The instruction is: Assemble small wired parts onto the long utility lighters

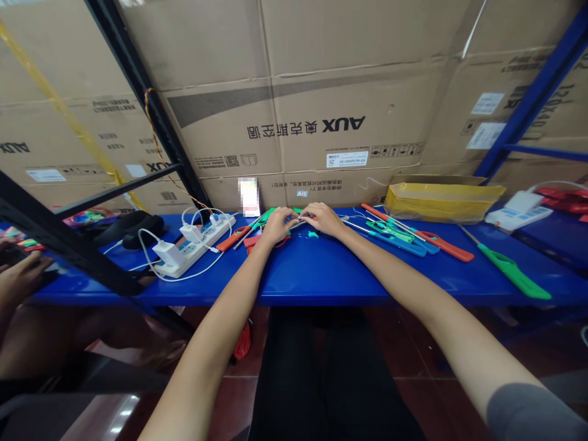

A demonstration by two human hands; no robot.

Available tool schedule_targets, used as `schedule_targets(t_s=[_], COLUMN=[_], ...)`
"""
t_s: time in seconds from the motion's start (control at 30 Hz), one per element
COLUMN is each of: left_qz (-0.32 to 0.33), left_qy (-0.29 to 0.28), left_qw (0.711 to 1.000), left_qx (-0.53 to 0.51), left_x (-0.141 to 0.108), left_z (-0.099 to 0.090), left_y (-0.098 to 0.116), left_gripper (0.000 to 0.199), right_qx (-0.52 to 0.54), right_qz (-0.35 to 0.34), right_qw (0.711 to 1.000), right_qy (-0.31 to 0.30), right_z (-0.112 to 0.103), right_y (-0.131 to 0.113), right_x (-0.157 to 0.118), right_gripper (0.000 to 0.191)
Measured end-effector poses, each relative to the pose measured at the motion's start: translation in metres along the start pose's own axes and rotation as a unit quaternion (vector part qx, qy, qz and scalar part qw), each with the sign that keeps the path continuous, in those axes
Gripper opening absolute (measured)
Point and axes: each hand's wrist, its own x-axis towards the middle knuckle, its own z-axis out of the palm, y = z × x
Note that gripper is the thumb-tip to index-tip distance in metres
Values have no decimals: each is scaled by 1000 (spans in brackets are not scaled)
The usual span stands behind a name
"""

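My left hand [278, 225] and my right hand [324, 220] meet at the middle of the blue shelf. Their fingertips pinch a slim metal lighter part [298, 223], partly hidden by my fingers. Beside my left hand lie an orange long-nosed utility lighter [234, 238] and a red one [266, 242]. A small teal plastic piece [313, 234] sits just below my right hand. To the right, several long-nosed lighters in teal, green and orange lie spread out, including an orange one [448, 248].
A white power strip [197, 245] with white chargers and cables lies left on the blue shelf [321, 275]. A green lighter [512, 266] and a yellow package [443, 202] are on the right. A co-worker's hand [21, 275] shows behind a black upright [68, 242].
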Motion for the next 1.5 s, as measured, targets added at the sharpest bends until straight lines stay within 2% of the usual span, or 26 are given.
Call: schedule_targets(t_s=[0.43,0.83,1.0,1.23,1.5], left_qz=[-22,-35,-29,-86,-97], left_qy=[-3,17,15,37,35], left_qw=[1000,999,999,991,986], left_qx=[-12,-16,-14,-95,-134], left_x=[-1,-1,0,0,0], left_z=[0,0,1,6,8], left_y=[0,3,2,-1,-6], left_gripper=[6,9,12,26,32], right_qx=[27,91,24,-104,-139], right_qz=[0,47,36,-10,-41], right_qw=[1000,994,999,993,989], right_qy=[11,38,26,45,42], right_z=[1,7,8,10,10], right_y=[2,5,3,-2,-3], right_x=[0,0,-1,-1,0], right_gripper=[12,19,21,23,23])
